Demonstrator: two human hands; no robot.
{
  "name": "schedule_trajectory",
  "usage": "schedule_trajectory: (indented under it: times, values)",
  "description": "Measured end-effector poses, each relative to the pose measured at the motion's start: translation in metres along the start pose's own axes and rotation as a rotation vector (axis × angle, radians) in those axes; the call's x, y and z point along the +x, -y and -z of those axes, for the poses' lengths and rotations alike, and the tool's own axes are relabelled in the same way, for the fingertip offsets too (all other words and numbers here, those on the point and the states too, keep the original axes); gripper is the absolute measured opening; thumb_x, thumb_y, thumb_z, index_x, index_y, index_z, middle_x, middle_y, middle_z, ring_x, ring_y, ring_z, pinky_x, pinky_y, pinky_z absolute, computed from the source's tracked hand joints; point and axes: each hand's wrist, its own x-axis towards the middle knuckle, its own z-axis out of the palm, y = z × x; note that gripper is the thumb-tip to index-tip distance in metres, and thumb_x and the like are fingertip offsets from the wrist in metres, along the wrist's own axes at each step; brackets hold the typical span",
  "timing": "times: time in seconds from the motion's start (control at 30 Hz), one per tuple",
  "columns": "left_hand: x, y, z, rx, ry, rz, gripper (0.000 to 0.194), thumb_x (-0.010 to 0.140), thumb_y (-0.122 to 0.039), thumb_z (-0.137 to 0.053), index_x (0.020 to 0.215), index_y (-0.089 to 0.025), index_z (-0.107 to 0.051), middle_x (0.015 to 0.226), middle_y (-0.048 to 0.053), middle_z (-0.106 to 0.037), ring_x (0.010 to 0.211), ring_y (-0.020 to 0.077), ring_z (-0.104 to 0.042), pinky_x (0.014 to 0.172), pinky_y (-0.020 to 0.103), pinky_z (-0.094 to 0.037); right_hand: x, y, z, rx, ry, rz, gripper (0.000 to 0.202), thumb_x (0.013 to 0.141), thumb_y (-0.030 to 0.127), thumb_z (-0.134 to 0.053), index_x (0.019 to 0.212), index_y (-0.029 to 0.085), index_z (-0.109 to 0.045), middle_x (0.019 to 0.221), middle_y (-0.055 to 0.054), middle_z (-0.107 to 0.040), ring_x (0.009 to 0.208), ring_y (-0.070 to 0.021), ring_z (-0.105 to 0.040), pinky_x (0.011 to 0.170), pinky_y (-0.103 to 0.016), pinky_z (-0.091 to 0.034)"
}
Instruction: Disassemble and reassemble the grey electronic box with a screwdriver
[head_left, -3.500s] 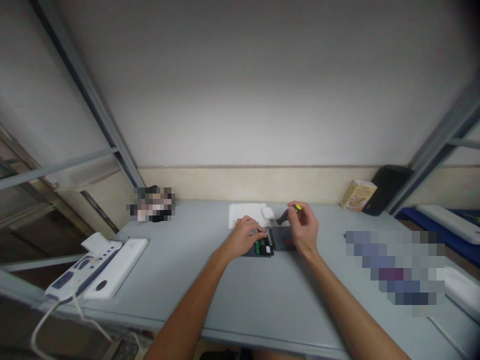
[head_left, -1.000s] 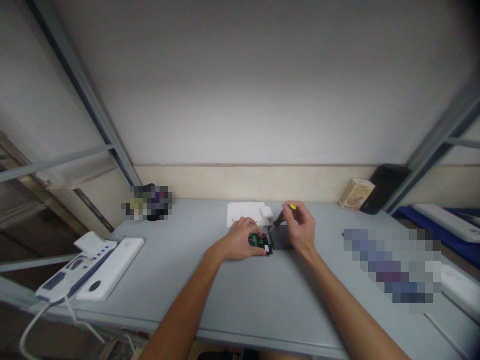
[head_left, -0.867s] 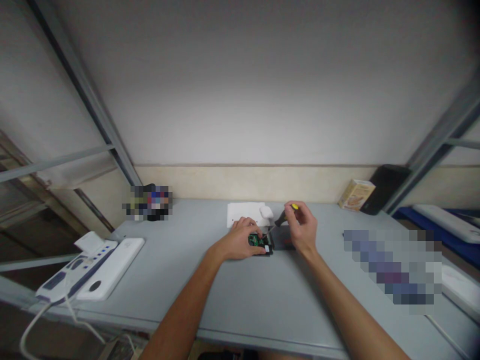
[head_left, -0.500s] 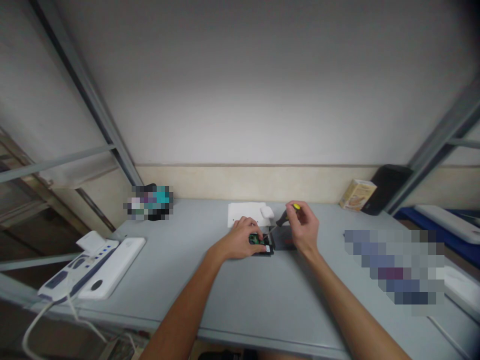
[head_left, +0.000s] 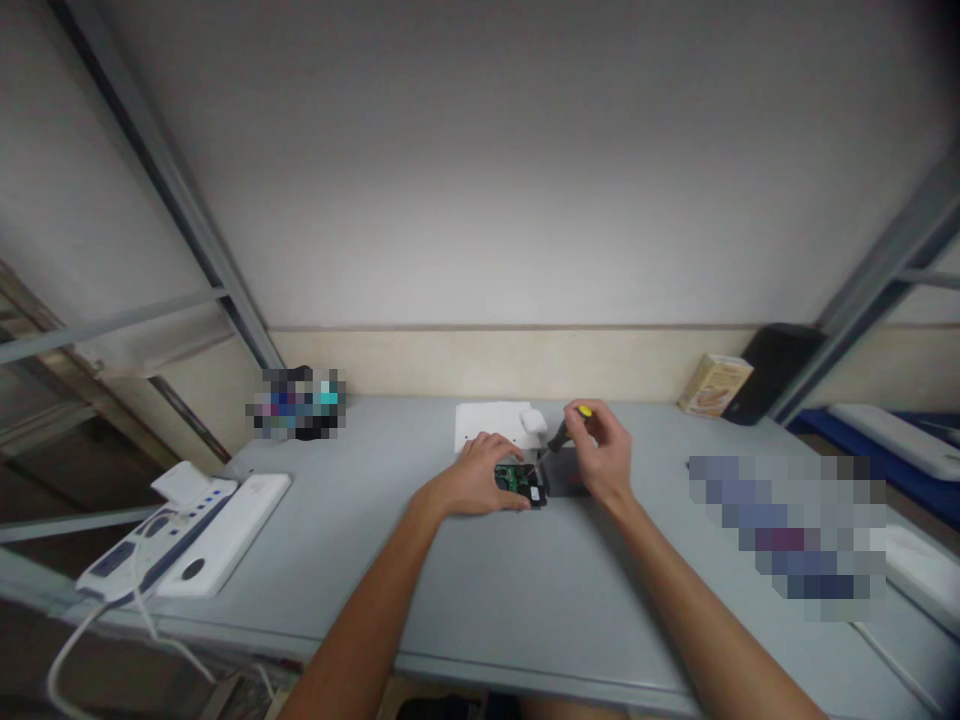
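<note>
My left hand [head_left: 474, 478] grips the left side of a small black device with an exposed green circuit board [head_left: 513, 477], its fingers and thumb round the far and near edges. In my right hand [head_left: 606, 452] is a screwdriver [head_left: 558, 439] with a dark handle and a yellow end. Its shaft slants down left to the device's right part; whether the tip touches is too small to tell. A dark flat panel [head_left: 561, 476] lies right of the device, partly behind my right hand. Behind them are a white sheet [head_left: 487, 424] and a small white rounded case [head_left: 533, 421].
On the grey table [head_left: 337, 540], a power strip [head_left: 154, 545] and a long white box-like bar [head_left: 229, 540] lie at the left. A yellow carton [head_left: 715, 386] and a black case [head_left: 776, 372] stand at the back right. Blurred items occupy both sides.
My right hand and the screwdriver have shifted slightly left. The left fingers have spread a little, so more of the circuit board shows.
</note>
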Motion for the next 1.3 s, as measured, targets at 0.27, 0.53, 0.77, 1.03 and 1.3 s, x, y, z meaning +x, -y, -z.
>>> schedule_trajectory:
  times: [0.27,0.53,0.77,1.03,1.3]
  values:
    - [0.001,0.006,-0.009,0.042,0.057,-0.003,0.081,0.062,-0.057,-0.087,0.131,-0.028,-0.055,0.128,0.008,-0.057,0.119,0.0326,-0.048,0.108,0.049,-0.035,-0.004,0.005,-0.002,-0.072,0.099,0.006,0.018,0.093,0.038,-0.060,0.091,0.020,-0.063,0.078,0.000,-0.061,0.066,-0.0137,-0.054,0.059,-0.026,-0.041]
    - [0.001,0.005,-0.008,0.053,0.057,-0.024,0.077,0.065,-0.058,-0.085,0.130,-0.028,-0.057,0.126,0.008,-0.059,0.118,0.0320,-0.049,0.105,0.047,-0.037,-0.004,0.007,-0.004,-0.116,0.128,0.014,0.019,0.092,0.038,-0.061,0.090,0.020,-0.064,0.077,-0.001,-0.062,0.065,-0.0145,-0.054,0.058,-0.027,-0.041]
    - [0.002,0.001,-0.012,0.033,0.042,-0.037,0.066,0.070,-0.052,-0.083,0.126,-0.028,-0.058,0.124,0.008,-0.061,0.117,0.0312,-0.050,0.104,0.047,-0.038,0.001,0.011,0.000,-0.033,0.325,-0.048,0.026,0.094,0.042,-0.057,0.108,0.023,-0.067,0.077,0.000,-0.061,0.065,-0.0162,-0.054,0.061,-0.029,-0.043]
    - [0.004,0.003,-0.018,0.022,0.000,-0.072,0.058,0.073,-0.048,-0.081,0.122,-0.025,-0.060,0.122,0.009,-0.061,0.118,0.0311,-0.052,0.104,0.046,-0.039,0.019,0.019,-0.012,0.188,0.544,-0.089,0.022,0.092,0.043,-0.062,0.097,0.021,-0.062,0.100,-0.005,-0.066,0.088,-0.0179,-0.061,0.077,-0.030,-0.047]
    - [0.000,0.007,-0.027,0.023,-0.052,-0.098,0.059,0.077,-0.050,-0.078,0.127,-0.025,-0.058,0.127,0.009,-0.061,0.119,0.0298,-0.052,0.109,0.047,-0.037,0.007,0.006,-0.030,0.514,0.400,-0.306,0.033,0.093,0.052,-0.060,0.111,0.028,-0.049,0.062,0.009,-0.045,0.055,-0.0123,-0.049,0.058,-0.025,-0.042]
